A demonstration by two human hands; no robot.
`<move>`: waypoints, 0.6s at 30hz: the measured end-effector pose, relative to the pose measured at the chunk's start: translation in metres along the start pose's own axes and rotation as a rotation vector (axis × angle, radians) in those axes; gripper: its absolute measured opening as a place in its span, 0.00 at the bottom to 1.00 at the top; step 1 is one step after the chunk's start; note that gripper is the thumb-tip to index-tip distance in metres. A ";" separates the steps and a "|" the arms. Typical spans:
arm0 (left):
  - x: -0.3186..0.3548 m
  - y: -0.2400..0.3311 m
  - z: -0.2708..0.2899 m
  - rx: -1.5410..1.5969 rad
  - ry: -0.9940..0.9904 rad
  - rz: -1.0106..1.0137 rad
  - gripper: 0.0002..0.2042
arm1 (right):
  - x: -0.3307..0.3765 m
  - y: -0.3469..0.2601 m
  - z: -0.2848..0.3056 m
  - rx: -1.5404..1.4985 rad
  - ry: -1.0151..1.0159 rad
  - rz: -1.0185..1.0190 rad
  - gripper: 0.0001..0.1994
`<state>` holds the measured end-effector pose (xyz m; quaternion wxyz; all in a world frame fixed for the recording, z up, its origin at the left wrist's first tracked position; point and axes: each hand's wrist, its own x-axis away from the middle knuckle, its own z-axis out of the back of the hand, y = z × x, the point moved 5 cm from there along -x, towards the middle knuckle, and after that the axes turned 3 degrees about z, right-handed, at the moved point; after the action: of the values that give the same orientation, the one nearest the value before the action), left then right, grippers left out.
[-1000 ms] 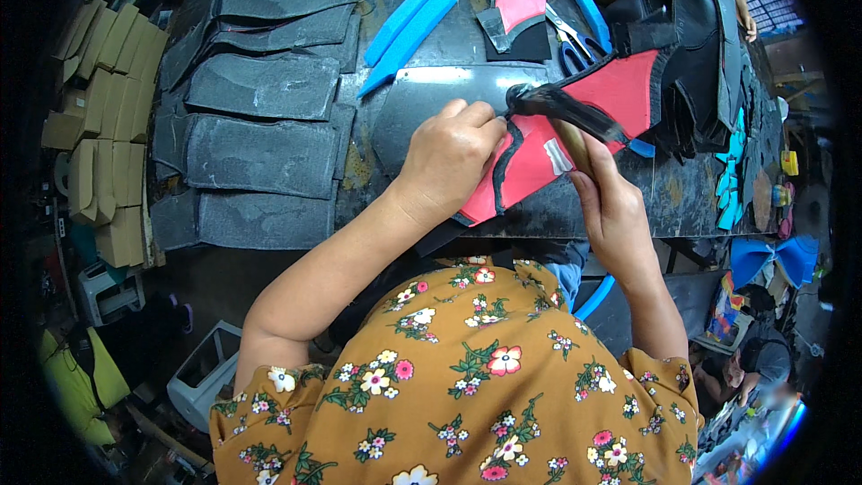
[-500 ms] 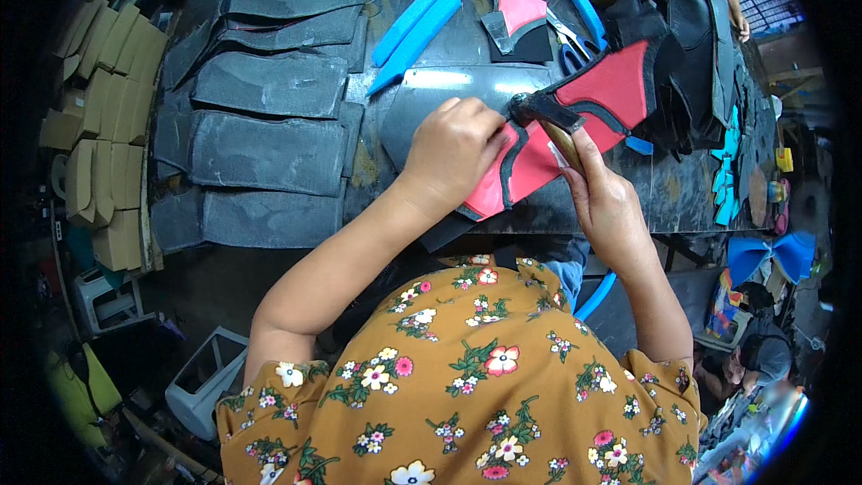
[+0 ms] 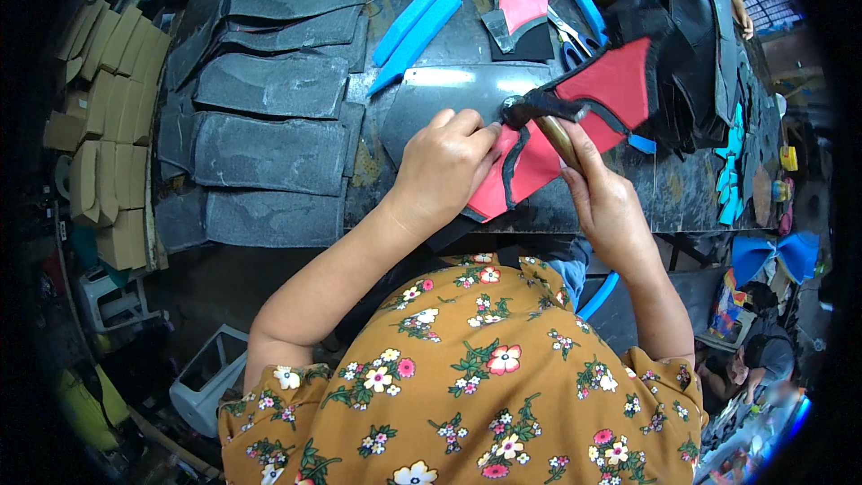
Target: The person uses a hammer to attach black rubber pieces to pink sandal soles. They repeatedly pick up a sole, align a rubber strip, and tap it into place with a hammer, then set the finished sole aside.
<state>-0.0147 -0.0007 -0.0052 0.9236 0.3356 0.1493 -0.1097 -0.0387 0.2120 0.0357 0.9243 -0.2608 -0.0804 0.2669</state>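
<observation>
Your left hand [image 3: 446, 166]: fingertips pinched on the upper edge of one red panel [image 3: 537, 160] with black trim, near the front of the desk [image 3: 669, 211], partly over a smooth grey sheet [image 3: 431, 103].
Your right hand [image 3: 613, 207]: closed round the handle of one hammer [image 3: 558, 139], head at that edge.
Beyond: blue-handled scissors [image 3: 572, 43].

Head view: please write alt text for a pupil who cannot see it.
A person's right hand grips a hammer over a red-and-black panel, which the left hand holds by its edge at a dark worktable. Blue strips and scissors lie beyond; grey pieces overlap at left.
</observation>
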 end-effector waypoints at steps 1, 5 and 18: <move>0.000 0.000 0.000 0.006 0.012 -0.002 0.11 | -0.001 -0.001 0.000 -0.047 0.034 0.025 0.27; -0.003 -0.002 -0.003 0.054 0.070 -0.002 0.11 | -0.002 -0.007 0.004 -0.094 0.200 0.159 0.29; -0.026 -0.014 -0.010 0.078 0.059 0.122 0.12 | -0.018 0.020 -0.007 0.015 0.086 0.044 0.29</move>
<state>-0.0451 -0.0017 -0.0118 0.9101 0.3826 0.1513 -0.0490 -0.0608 0.2137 0.0195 0.9227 -0.2668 -0.0329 0.2764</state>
